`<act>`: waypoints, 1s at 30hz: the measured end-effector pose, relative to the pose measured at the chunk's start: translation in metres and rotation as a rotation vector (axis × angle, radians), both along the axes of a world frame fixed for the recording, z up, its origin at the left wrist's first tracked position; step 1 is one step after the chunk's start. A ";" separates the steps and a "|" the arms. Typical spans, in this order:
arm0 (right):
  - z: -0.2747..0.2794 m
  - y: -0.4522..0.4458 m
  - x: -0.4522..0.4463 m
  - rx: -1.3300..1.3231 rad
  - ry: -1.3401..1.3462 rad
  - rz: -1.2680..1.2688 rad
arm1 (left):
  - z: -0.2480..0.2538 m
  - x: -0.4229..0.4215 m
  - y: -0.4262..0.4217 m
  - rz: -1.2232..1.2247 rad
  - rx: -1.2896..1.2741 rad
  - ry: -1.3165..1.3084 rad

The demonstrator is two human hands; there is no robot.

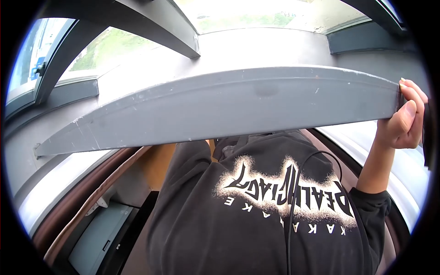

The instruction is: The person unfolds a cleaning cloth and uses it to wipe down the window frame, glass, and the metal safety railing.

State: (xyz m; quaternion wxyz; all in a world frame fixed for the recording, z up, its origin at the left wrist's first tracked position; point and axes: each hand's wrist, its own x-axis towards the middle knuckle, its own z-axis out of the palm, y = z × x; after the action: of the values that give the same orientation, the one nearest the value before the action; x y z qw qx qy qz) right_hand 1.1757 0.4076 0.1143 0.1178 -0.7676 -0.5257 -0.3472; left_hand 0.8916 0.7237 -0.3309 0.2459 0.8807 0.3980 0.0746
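Observation:
A long grey panel (238, 105) with a curved upper edge and a straight lower edge stretches across the view, above the dark shirt (256, 229). At its right end is my right hand (405, 114), closed around the edge with the fingertips at the top corner and the thumb bent below them. Light scratches mark the panel's surface. The panel's left end tapers to a narrow tip near the pale wall. My left hand is not in view.
Grey window frames (160, 27) and glass panes (247, 16) stand beyond the panel, with greenery outside. A brown cushioned edge (91, 201) runs at the lower left, beside a grey-blue box-like object (98, 240). A black cable (289, 229) hangs over the shirt.

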 end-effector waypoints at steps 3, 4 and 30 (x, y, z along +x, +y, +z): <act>-0.002 -0.004 0.000 0.008 -0.012 -0.006 | 0.004 0.008 0.002 -0.014 0.050 -0.035; -0.003 -0.007 0.000 0.013 -0.014 -0.004 | 0.008 0.010 0.003 -0.020 0.074 -0.054; -0.055 -0.022 0.016 0.346 -0.009 -0.015 | 0.316 0.034 0.018 -0.145 0.066 -0.999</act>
State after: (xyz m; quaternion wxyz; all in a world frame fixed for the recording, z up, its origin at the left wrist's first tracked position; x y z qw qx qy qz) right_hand 1.1920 0.3857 0.0594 0.2432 -0.7383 -0.4528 -0.4367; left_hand 0.9252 0.7413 -0.0151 0.3828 0.7701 0.1672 0.4821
